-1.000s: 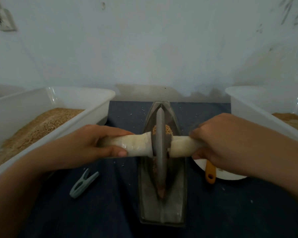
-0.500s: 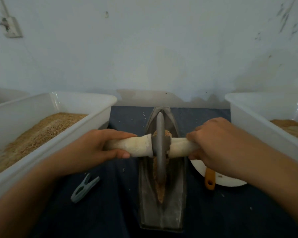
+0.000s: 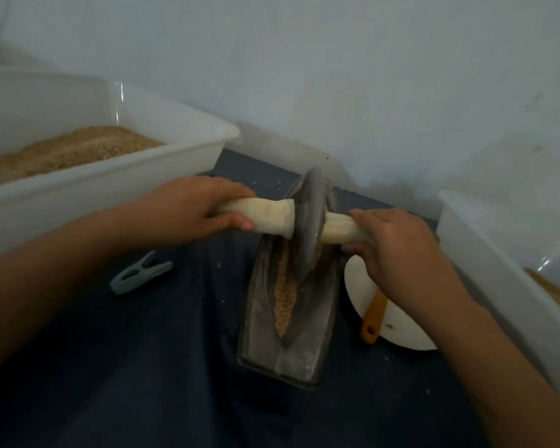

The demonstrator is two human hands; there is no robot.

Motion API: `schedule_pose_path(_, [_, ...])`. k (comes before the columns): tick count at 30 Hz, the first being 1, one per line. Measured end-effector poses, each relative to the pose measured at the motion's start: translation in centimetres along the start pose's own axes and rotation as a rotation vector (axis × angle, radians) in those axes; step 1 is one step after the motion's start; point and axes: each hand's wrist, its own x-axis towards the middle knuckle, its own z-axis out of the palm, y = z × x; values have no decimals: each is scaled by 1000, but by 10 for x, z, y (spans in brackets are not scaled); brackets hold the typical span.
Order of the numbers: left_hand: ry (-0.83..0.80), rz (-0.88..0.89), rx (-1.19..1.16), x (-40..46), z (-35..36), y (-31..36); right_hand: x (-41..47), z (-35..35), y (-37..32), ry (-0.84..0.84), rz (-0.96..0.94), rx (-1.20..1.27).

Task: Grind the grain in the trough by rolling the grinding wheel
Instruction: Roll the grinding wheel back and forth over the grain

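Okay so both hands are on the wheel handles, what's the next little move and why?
Probably roll the grinding wheel back toward you. It sits at the far end of the trough, while the grain lies in the groove nearer you, and both the left hand and right hand grip the handles.

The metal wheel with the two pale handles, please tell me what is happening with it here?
A person is grinding grain. The left hand and the right hand each grip one end of the pale handle that runs through the grinding wheel. The wheel stands on edge at the far end of the metal trough, and a strip of crushed grain lies along the groove nearer the person. White tubs holding more grain stand on both sides.
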Motion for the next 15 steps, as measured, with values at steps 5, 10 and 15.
schedule_pose_path(5, [-223, 35, -228, -6, -24, -4, -10, -37, -1, -205, -131, 46])
schedule_pose_path(10, [-404, 52, -292, -13, -39, -3, -27, -64, -7, -249, -208, 16])
schedule_pose_path(15, [-143, -6, -33, -2, -12, -4, -6, -22, -6, -77, -72, -1])
